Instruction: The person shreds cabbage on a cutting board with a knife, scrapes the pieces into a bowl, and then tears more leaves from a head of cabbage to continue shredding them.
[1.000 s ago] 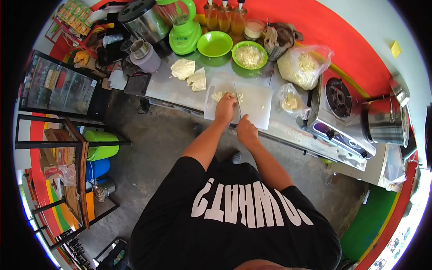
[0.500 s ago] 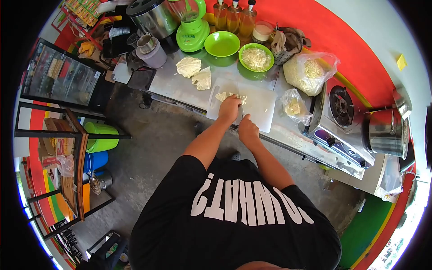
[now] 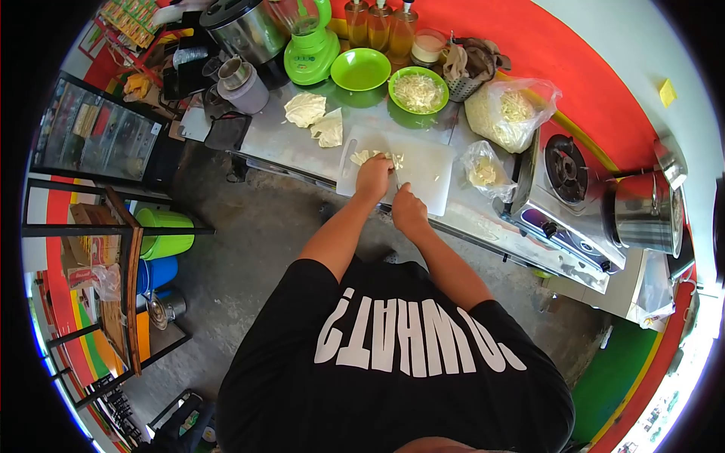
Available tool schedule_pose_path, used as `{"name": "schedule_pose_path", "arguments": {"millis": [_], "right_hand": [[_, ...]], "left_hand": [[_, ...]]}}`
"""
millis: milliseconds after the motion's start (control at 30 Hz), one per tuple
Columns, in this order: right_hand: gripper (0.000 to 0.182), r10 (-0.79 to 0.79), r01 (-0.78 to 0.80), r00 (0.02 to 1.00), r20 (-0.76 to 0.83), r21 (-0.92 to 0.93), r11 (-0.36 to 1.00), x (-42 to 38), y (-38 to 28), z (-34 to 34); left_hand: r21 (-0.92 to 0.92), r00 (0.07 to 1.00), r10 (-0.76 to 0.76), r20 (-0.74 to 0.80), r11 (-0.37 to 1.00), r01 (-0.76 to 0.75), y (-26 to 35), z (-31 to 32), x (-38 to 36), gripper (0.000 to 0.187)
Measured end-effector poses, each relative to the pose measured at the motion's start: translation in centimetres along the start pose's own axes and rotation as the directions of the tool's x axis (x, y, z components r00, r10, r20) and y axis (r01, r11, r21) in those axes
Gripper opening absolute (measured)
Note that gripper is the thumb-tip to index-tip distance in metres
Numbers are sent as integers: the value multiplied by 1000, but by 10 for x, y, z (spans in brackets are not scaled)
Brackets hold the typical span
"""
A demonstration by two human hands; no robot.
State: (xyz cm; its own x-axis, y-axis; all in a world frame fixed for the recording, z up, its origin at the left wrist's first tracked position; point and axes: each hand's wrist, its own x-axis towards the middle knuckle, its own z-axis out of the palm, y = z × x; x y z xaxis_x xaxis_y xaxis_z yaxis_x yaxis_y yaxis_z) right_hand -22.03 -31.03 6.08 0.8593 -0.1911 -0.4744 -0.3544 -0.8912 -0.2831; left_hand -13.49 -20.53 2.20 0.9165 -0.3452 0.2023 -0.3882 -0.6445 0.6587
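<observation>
The right hand (image 3: 409, 209) was wrapped around the knife (image 3: 396, 180), less of its blade showing ahead than a second earlier. The left hand (image 3: 372, 178), bunched, pinned cabbage (image 3: 359, 157) beneath it on the board (image 3: 430, 167).

Along the back of the table (image 3: 276, 143) we see a green blender (image 3: 311, 59), with three bottles (image 3: 379, 29) of amber liquid and a jar (image 3: 427, 47) to its right. Farther right we find a stove (image 3: 538, 217) and a shiny metal pot (image 3: 646, 215), with a yellow note (image 3: 667, 92) on the wall (image 3: 596, 49) above. On our left stand a glass-fronted cabinet (image 3: 98, 134) and a shelf (image 3: 134, 264) bearing cardboard boxes (image 3: 98, 251), near a green bucket (image 3: 162, 234) and a blue bucket (image 3: 161, 275).
</observation>
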Motion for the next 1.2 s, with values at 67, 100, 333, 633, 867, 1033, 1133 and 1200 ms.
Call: {"name": "schedule_pose_path", "arguments": {"millis": [67, 100, 333, 633, 867, 1033, 1133, 1200], "right_hand": [[32, -87, 87, 996, -5, -45, 995, 5, -1, -11], [32, -82, 82, 997, -13, -45, 996, 4, 0, -15], [26, -29, 29, 1000, -9, 29, 999, -15, 2, 0], [23, -8, 12, 997, -76, 60, 998, -8, 10, 8], [33, 56, -53, 995, -79, 45, 998, -32, 40, 3], [33, 37, -22, 984, -175, 88, 996, -34, 34, -5], [34, 16, 0, 981, -192, 80, 997, -35, 20, -11], [35, 9, 6, 980, -199, 74, 997, -34, 7, -15]], "left_hand": [[6, 999, -6, 32, 1000, 6, -2, 0, 0, 1], [20, 998, -21, 63, 1000, 19, -3, 0, 1, 1], [20, 996, -51, 68, 999, 50, 3, -2, 0, 6], [8, 1000, -10, 10, 1000, 10, -1, -5, -4, 5], [-50, 995, -5, 104, 999, 10, -9, -13, 1, 12], [-10, 986, 88, 144, 996, -87, -17, -16, 13, 8], [54, 973, 124, 194, 989, -137, -19, -18, 19, 7], [86, 967, 133, 215, 984, -155, -18, -21, 24, 7]]}}
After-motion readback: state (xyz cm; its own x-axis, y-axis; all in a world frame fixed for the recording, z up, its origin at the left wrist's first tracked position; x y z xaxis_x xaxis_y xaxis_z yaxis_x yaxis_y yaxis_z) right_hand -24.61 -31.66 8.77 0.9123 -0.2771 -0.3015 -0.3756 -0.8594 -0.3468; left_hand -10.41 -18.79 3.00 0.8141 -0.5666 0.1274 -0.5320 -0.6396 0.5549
